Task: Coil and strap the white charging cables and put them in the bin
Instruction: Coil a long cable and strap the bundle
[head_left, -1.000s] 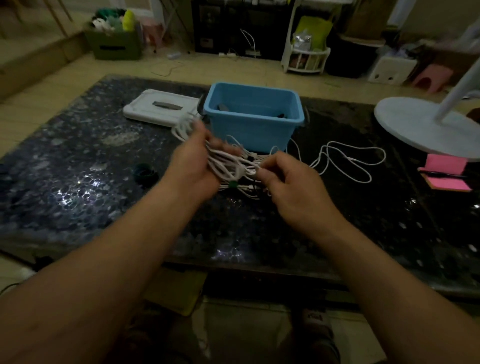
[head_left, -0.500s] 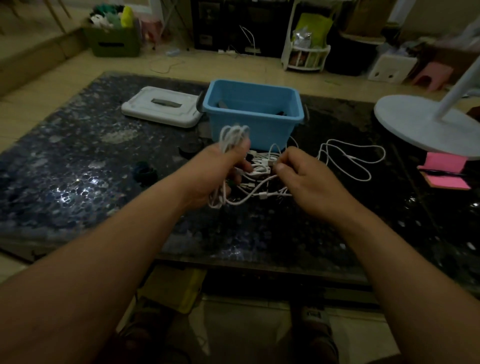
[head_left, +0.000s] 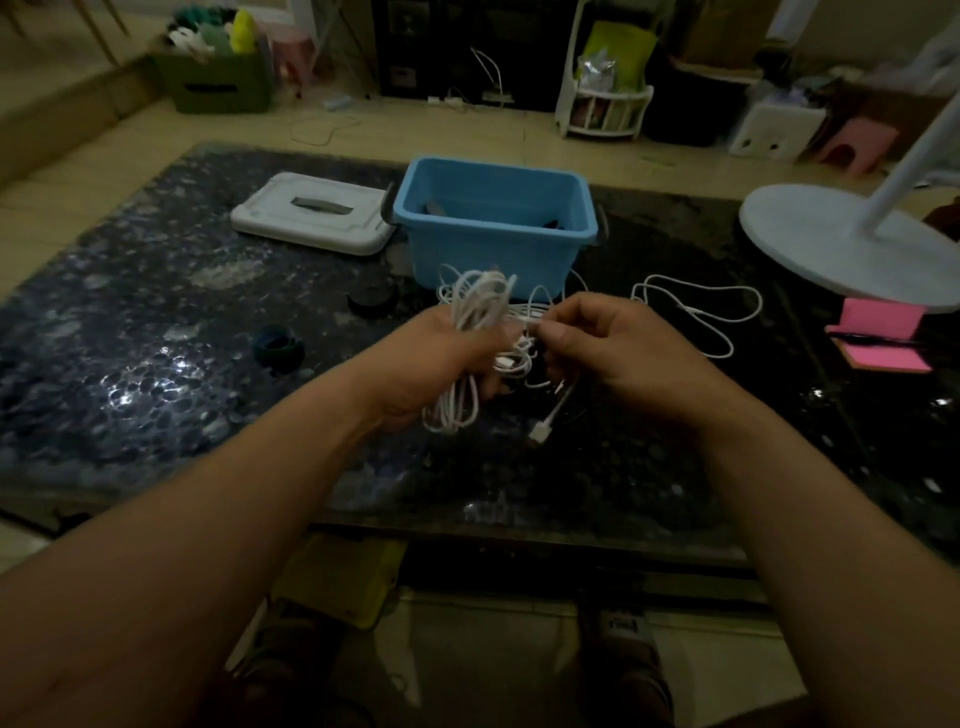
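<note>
White cable loops (head_left: 480, 304) stand up out of the left hand (head_left: 441, 358), whose fingers are curled round the middle of the bundle so that the turns cannot spring apart. More loops hang below the fist, and one plug end (head_left: 540, 431) dangles free above the bench (head_left: 130, 364). The right hand (head_left: 623, 353) sits just beside it, thumb and forefinger pinched together on a single strand at the bundle's side, most likely to straighten that strand and feed it into the coil. Both hands hover in front of the blue bin (head_left: 493, 249), which stands open with its white lid (head_left: 311, 215) laid beside it on the left, so a finished coil can be dropped straight in. Dark things lie in the bin, too dim to name. A second cable (head_left: 719, 317) lies loose on the bench to the right of the bin, not yet coiled. A dark roll (head_left: 278, 349) and a second roll (head_left: 370, 302), closer to the bin, sit left of the hands within easy reach. They look like the straps, though the light is too poor to be sure. The work seems to be at the coiling step, with strapping and binning to come.
</note>
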